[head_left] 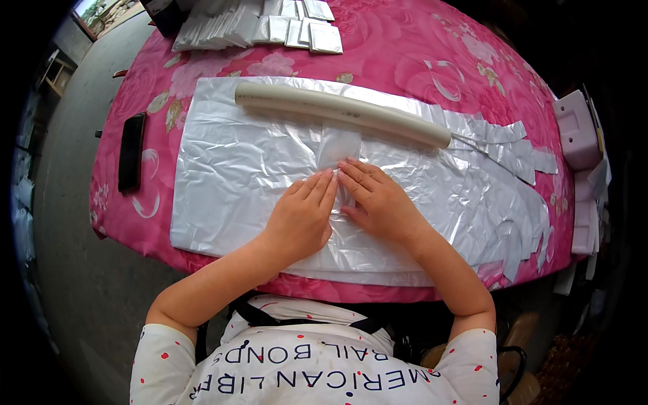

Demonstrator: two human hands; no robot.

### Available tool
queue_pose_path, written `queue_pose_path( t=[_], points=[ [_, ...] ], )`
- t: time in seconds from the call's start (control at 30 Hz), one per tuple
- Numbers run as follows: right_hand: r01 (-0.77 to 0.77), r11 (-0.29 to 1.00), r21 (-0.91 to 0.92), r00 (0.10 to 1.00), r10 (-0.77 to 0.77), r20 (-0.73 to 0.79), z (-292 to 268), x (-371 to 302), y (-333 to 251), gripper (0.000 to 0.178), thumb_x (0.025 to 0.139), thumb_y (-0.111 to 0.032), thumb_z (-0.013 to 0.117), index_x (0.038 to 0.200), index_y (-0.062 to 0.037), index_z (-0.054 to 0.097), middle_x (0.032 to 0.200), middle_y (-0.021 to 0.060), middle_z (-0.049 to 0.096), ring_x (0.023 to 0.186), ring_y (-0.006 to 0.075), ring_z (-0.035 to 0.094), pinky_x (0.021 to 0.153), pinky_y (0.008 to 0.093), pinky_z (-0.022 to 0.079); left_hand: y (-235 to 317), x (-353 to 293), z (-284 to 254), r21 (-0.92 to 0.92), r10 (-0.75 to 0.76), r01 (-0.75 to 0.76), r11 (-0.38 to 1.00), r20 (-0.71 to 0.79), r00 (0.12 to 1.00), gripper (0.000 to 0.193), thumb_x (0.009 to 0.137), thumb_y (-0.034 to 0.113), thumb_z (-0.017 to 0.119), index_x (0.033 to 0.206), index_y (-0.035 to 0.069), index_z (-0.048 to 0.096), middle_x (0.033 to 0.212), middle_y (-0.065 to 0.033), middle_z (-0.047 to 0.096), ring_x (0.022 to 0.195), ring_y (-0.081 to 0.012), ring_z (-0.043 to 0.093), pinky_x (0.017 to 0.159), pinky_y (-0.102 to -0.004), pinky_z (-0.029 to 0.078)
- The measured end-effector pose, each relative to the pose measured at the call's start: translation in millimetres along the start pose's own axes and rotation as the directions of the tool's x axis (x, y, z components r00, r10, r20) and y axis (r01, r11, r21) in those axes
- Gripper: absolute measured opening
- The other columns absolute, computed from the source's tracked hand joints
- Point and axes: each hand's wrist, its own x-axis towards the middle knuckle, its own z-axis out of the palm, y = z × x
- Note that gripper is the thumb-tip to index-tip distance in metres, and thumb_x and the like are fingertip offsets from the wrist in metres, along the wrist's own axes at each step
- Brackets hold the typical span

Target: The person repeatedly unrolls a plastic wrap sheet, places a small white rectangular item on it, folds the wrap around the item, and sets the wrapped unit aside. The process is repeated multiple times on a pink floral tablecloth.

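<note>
A stack of thin white plastic bags (229, 175) lies spread across the table, their cut handle strips fanning out at the right. My left hand (302, 210) rests flat on it, fingers stretched out and held together. Beside it my right hand (379, 201) also presses flat, its fingers extended and the thumb apart. The fingertips of both hands nearly meet at the near end of a narrow folded strip of plastic (339, 145). Beyond the hands, a long beige pipe (337, 111) lies slantwise across the bags. Nothing shows gripped in either hand; what is under the palms is hidden.
A pink floral cloth (405, 40) covers the table. At the far left are piles of small folded white packets (283, 30), with a dark container (162, 15) beside them. A black phone (132, 152) lies left of the bags. Pinkish plastic boxes (577, 131) stand at the right edge.
</note>
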Motion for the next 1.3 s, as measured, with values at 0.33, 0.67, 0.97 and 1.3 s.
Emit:
queue_pose_path(
  t=[0.33, 0.67, 0.97, 1.3],
  points=[
    [0.11, 0.989, 0.103, 0.992, -0.103, -0.072, -3, -6, -1, 0.043, 0.062, 0.005, 0.063, 0.104, -0.0045, 0.062, 0.11, 0.0076, 0.062, 0.102, 0.0262, 0.057, 0.086, 0.0358, 0.048, -5, -15, -8, -0.084, 0.183, -0.191, 0.978, -0.091, 0.979, 0.039, 0.069, 0.006, 0.058, 0.107, -0.002, 0.058, 0.111, -0.0147, 0.061, 0.099, -0.0266, 0.061, 0.086, -0.038, 0.048],
    [0.068, 0.989, 0.128, 0.996, -0.059, -0.072, 3, -25, -14, 0.033, 0.067, -0.004, 0.066, 0.1, -0.0078, 0.065, 0.099, 0.0044, 0.064, 0.089, 0.0227, 0.058, 0.075, 0.0333, 0.049, 0, -33, -15, -0.171, 0.06, -0.073, 0.983, -0.079, 0.995, 0.043, 0.068, 0.005, 0.061, 0.112, 0.002, 0.057, 0.108, -0.0089, 0.063, 0.096, -0.0203, 0.062, 0.09, -0.038, 0.044],
    [-0.68, 0.564, 0.468, 0.724, 0.619, 0.306, -15, 18, -11, 0.021, 0.084, -0.018, 0.061, 0.08, 0.0014, 0.067, 0.06, 0.0069, 0.062, 0.048, 0.0137, 0.053, 0.05, 0.0271, 0.042, -11, -9, -15, -0.499, -0.406, 0.402, 0.768, 0.106, 0.908, 0.05, 0.079, 0.009, 0.062, 0.123, -0.007, 0.043, 0.076, -0.0113, 0.066, 0.066, -0.0267, 0.063, 0.061, -0.0337, 0.048],
    [-0.794, 0.445, 0.414, 0.605, 0.637, 0.477, -18, 34, 2, 0.028, 0.084, -0.023, 0.063, 0.071, 0.0015, 0.064, 0.06, 0.0033, 0.059, 0.051, 0.0082, 0.058, 0.048, 0.0221, 0.043, -18, 11, -24, -0.644, -0.587, 0.641, 0.417, 0.347, 0.731, 0.071, 0.08, 0.007, 0.065, 0.137, -0.009, 0.025, 0.073, -0.008, 0.064, 0.06, -0.0131, 0.06, 0.062, -0.0236, 0.047]
  ],
)
